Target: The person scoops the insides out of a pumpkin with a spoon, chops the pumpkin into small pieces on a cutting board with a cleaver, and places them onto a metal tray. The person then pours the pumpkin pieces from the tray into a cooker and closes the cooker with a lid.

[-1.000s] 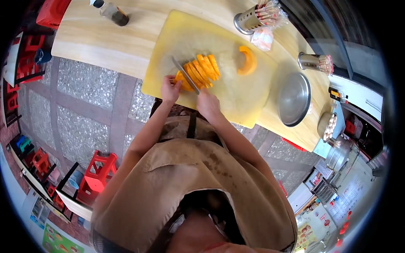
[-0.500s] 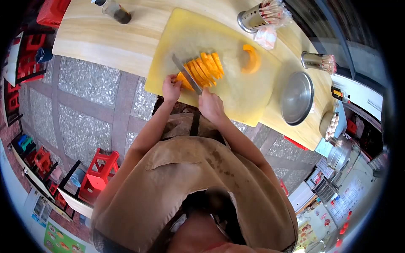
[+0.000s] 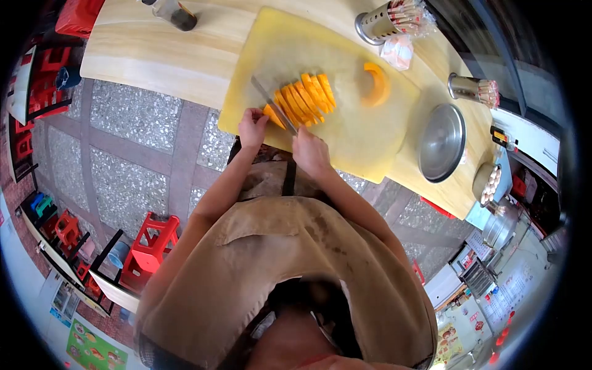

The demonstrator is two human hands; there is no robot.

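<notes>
My right hand (image 3: 310,151) is closed around the handle of a kitchen knife (image 3: 275,106), whose blade points away and to the left. The blade stands between a row of orange pumpkin slices (image 3: 303,100) on its right and the remaining pumpkin piece (image 3: 271,115) on its left. With bent fingers, my left hand (image 3: 252,127) grips that piece at the near left; the fingertips are partly hidden. Everything rests on a yellowish cutting board (image 3: 351,145). Apart from the row, a curved pumpkin piece (image 3: 376,85) lies at the board's right.
A round metal plate (image 3: 442,143) sits right of the board. Metal holders with wrapped chopsticks (image 3: 377,23) and a tissue pack (image 3: 398,52) are at the far edge. A dark sauce bottle (image 3: 176,13) stands far left. A bowl of pale round items (image 3: 487,184) is at the right.
The view has shifted slightly, moving the table and board rightward in the picture. Relative to the slices, the knife is a little farther left. Both hands keep their holds.
</notes>
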